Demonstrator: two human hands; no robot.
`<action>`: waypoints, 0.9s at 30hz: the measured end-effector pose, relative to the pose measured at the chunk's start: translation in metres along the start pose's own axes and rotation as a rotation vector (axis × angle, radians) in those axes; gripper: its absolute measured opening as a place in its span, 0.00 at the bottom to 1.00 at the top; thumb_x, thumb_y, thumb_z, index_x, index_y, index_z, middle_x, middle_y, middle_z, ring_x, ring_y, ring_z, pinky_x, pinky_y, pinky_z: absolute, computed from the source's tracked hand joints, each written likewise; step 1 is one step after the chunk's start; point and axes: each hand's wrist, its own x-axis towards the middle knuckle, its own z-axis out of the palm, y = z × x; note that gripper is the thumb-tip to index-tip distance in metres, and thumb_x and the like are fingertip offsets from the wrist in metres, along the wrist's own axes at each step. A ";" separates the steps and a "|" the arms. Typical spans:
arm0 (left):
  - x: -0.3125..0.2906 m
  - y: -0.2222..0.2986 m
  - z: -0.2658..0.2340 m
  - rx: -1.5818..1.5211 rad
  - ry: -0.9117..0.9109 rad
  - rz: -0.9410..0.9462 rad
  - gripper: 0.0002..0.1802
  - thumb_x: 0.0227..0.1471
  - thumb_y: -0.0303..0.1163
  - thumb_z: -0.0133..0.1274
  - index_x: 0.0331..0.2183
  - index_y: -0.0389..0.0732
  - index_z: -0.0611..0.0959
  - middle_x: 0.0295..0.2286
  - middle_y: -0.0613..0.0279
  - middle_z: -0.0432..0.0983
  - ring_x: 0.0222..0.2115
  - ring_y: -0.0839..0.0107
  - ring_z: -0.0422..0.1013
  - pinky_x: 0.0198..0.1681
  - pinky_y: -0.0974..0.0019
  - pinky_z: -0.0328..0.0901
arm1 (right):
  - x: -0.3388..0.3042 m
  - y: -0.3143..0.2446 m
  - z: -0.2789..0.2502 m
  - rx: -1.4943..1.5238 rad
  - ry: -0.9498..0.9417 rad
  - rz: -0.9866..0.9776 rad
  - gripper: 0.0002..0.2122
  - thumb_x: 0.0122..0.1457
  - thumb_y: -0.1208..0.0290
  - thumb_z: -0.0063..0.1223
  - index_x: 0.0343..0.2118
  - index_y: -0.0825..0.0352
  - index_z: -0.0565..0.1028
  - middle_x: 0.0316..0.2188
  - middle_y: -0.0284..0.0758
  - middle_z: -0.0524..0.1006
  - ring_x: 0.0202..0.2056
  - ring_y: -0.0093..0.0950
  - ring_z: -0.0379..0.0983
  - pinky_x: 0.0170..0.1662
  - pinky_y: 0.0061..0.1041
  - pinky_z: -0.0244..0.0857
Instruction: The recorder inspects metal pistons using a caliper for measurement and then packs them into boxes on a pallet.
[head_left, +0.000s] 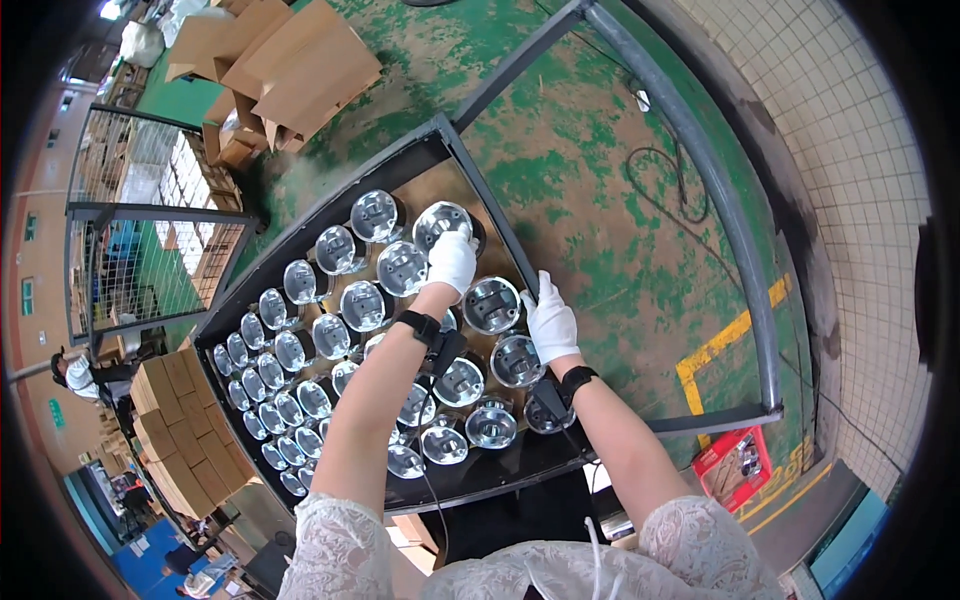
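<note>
Rows of shiny metal pistons (491, 305) stand on a brown sheet inside a black-rimmed metal cart tray (320, 185). Wearing a white glove, my left hand (453, 262) reaches over the rows and has its fingers closed on a piston (436, 222) near the far right corner. The fingertips are partly hidden against that piston. My right hand (551, 320), also gloved in white, is at the tray's right side, with the rim between its thumb and fingers. Each wrist carries a black strap with a small device. My left forearm covers some of the pistons.
Opened cardboard boxes (300, 70) lie beyond the tray. A grey metal frame (690, 150) surrounds the right side, near a tiled wall (850, 120). A red crate (733, 468) sits at lower right. Stacked cartons (185, 430), a mesh cage (150, 260) and people are at left.
</note>
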 end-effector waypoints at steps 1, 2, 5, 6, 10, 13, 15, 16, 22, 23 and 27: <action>0.001 -0.007 0.012 0.035 -0.001 0.006 0.12 0.57 0.34 0.53 0.39 0.37 0.80 0.30 0.41 0.79 0.34 0.42 0.75 0.38 0.48 0.69 | -0.001 -0.001 0.002 0.006 -0.017 0.017 0.27 0.64 0.53 0.49 0.60 0.63 0.63 0.43 0.46 0.77 0.29 0.48 0.78 0.32 0.43 0.73; 0.000 -0.019 0.019 0.080 0.005 0.003 0.12 0.57 0.34 0.53 0.39 0.38 0.79 0.30 0.42 0.79 0.33 0.42 0.75 0.38 0.48 0.69 | 0.000 -0.009 0.003 0.023 -0.037 0.025 0.26 0.64 0.53 0.49 0.60 0.63 0.63 0.44 0.46 0.77 0.29 0.48 0.78 0.32 0.43 0.73; -0.005 -0.037 0.031 0.146 -0.010 0.040 0.12 0.55 0.32 0.54 0.42 0.41 0.80 0.30 0.45 0.79 0.33 0.45 0.76 0.37 0.49 0.70 | 0.000 -0.021 0.002 0.035 -0.079 0.025 0.26 0.65 0.53 0.47 0.60 0.63 0.62 0.45 0.47 0.77 0.31 0.48 0.78 0.33 0.43 0.73; -0.009 -0.039 0.034 0.158 -0.029 0.054 0.13 0.55 0.31 0.54 0.43 0.41 0.80 0.31 0.46 0.79 0.33 0.46 0.76 0.37 0.50 0.70 | 0.001 -0.026 0.003 0.018 -0.072 0.021 0.25 0.66 0.52 0.46 0.60 0.63 0.62 0.43 0.46 0.78 0.32 0.47 0.79 0.33 0.42 0.74; -0.033 0.002 0.027 -0.058 0.420 0.106 0.21 0.48 0.25 0.55 0.47 0.35 0.78 0.42 0.39 0.73 0.44 0.42 0.69 0.50 0.45 0.64 | 0.001 0.004 -0.011 -0.046 -0.072 0.079 0.25 0.66 0.52 0.46 0.60 0.62 0.62 0.46 0.46 0.77 0.35 0.47 0.79 0.35 0.41 0.74; -0.058 -0.040 0.019 0.069 0.527 -0.212 0.18 0.48 0.26 0.55 0.44 0.34 0.77 0.43 0.41 0.73 0.46 0.44 0.67 0.53 0.47 0.60 | 0.000 -0.008 -0.003 -0.005 -0.045 0.043 0.25 0.66 0.52 0.46 0.60 0.62 0.62 0.47 0.47 0.77 0.36 0.47 0.79 0.37 0.42 0.74; -0.068 -0.082 0.014 0.247 0.248 -0.254 0.17 0.49 0.30 0.57 0.43 0.36 0.79 0.39 0.44 0.77 0.43 0.47 0.71 0.48 0.47 0.65 | 0.000 -0.017 -0.002 0.011 -0.071 0.034 0.26 0.66 0.51 0.46 0.60 0.62 0.62 0.47 0.47 0.77 0.37 0.47 0.79 0.37 0.42 0.74; -0.065 -0.088 0.011 0.187 0.137 -0.268 0.15 0.49 0.32 0.58 0.41 0.40 0.81 0.35 0.48 0.78 0.38 0.49 0.74 0.44 0.47 0.67 | 0.001 -0.015 -0.003 0.008 -0.082 0.054 0.26 0.66 0.51 0.46 0.60 0.61 0.62 0.47 0.47 0.77 0.37 0.47 0.79 0.37 0.43 0.74; -0.064 -0.091 0.009 0.267 0.099 -0.201 0.15 0.51 0.32 0.58 0.43 0.44 0.80 0.32 0.48 0.77 0.36 0.49 0.74 0.42 0.49 0.68 | -0.001 -0.008 0.000 -0.022 -0.065 0.047 0.27 0.65 0.49 0.45 0.61 0.61 0.62 0.46 0.46 0.77 0.37 0.48 0.79 0.37 0.43 0.73; -0.065 -0.092 0.007 0.254 0.077 -0.229 0.14 0.52 0.32 0.57 0.43 0.45 0.80 0.33 0.49 0.77 0.38 0.49 0.74 0.47 0.46 0.66 | -0.001 -0.010 0.000 0.001 -0.073 0.057 0.26 0.65 0.49 0.45 0.61 0.60 0.62 0.46 0.46 0.77 0.37 0.48 0.79 0.37 0.43 0.73; -0.069 -0.091 -0.001 0.187 0.115 -0.226 0.17 0.52 0.33 0.57 0.45 0.43 0.80 0.40 0.47 0.76 0.46 0.49 0.70 0.55 0.42 0.61 | -0.002 -0.006 0.007 -0.023 0.005 0.016 0.25 0.66 0.50 0.46 0.60 0.60 0.63 0.46 0.46 0.77 0.37 0.48 0.78 0.38 0.43 0.73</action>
